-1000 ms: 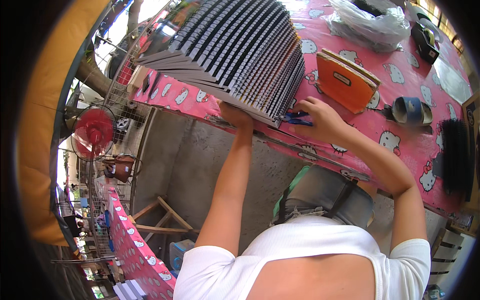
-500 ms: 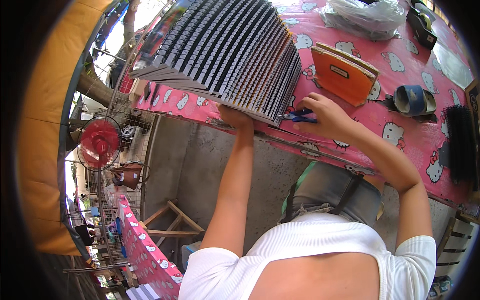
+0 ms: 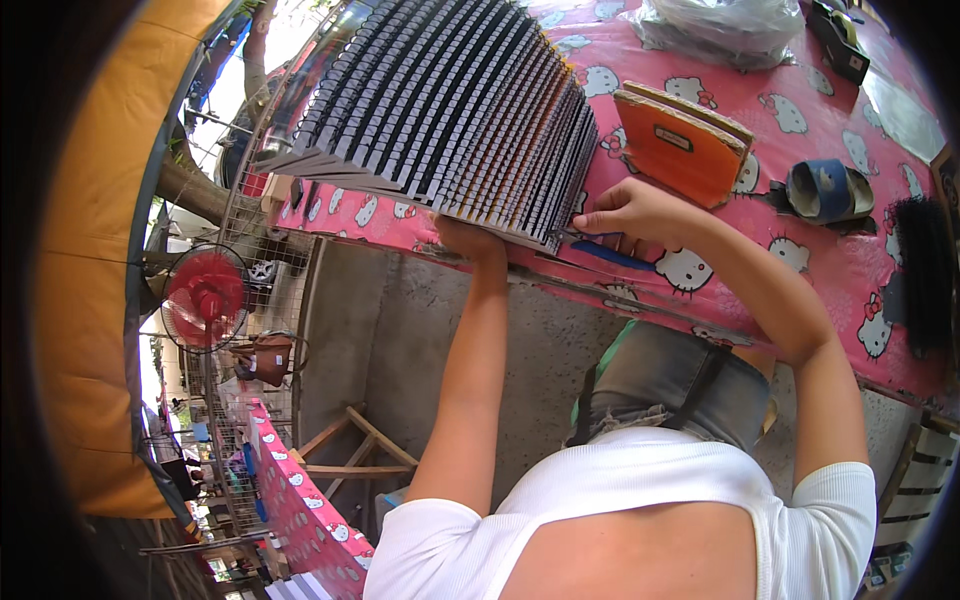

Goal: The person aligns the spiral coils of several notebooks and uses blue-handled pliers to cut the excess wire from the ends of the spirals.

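A long row of spiral-bound notebooks (image 3: 440, 120) lies overlapped on the table, with black wire coils facing up. Against their near lower edge is my left hand (image 3: 470, 238), its fingers hidden beneath the notebooks. My right hand (image 3: 645, 212) is closed on blue-handled pliers (image 3: 618, 256). The tip of the pliers is at the coil end on the row's near right corner; whether it grips the wire is too small to tell.
The pink patterned table (image 3: 790, 255) carries an orange board block (image 3: 680, 150), a blue tape roll (image 3: 820, 190), a black tape dispenser (image 3: 838, 45), a clear plastic bag (image 3: 725, 30) and black bristly strips (image 3: 918, 270). A red fan (image 3: 207, 298) stands left.
My right hand has turned the pliers: a handle now points to the right, and the fingers are closer together. My left hand stays at the notebooks' edge. The view has shifted slightly.
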`<state>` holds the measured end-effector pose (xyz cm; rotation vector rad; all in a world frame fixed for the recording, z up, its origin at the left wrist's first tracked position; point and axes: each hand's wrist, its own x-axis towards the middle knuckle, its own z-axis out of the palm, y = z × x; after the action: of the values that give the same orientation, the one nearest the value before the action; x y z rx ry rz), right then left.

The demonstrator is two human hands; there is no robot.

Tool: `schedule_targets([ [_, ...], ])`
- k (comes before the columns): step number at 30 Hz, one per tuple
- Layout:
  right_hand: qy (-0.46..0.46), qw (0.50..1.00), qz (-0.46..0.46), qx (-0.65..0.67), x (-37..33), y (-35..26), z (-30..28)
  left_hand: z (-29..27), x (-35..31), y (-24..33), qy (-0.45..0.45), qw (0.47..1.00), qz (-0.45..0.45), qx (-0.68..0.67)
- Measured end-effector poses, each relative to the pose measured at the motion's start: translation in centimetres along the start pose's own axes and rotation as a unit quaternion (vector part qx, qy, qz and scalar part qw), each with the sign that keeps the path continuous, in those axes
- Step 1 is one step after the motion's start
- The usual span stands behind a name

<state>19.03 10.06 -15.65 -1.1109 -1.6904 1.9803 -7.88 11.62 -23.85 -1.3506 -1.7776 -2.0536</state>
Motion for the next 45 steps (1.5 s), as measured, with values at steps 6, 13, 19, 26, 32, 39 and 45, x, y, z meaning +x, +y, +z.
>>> schedule_targets([
  [6,0.223,0.764,-0.387,-0.465,-1.3,2.7,1.4,-0.1,0.0,-0.5,0.010,0.998,-0.009,0.068],
  [13,0.146,0.866,-0.356,-0.321,0.4,3.2,1.7,0.1,0.2,-1.3,0.014,0.999,0.022,0.031],
  [19,0.015,0.993,0.037,-0.113,0.2,-0.4,0.3,0.0,0.1,-1.7,0.013,0.999,0.034,0.021],
  [26,0.183,0.794,-0.314,-0.488,-1.2,3.2,1.5,0.5,-0.2,0.3,0.024,0.998,-0.025,-0.050],
  [32,0.186,0.801,-0.373,-0.429,0.5,3.3,1.9,0.0,0.1,0.2,0.021,0.997,-0.001,0.079],
  [39,0.032,0.985,-0.003,-0.169,-0.1,-0.9,1.2,-0.7,0.6,-2.2,0.049,0.994,0.078,0.062],
  [45,0.240,0.746,-0.354,-0.511,-0.8,3.0,1.6,0.4,-0.2,0.1,0.019,0.999,0.008,0.044],
])
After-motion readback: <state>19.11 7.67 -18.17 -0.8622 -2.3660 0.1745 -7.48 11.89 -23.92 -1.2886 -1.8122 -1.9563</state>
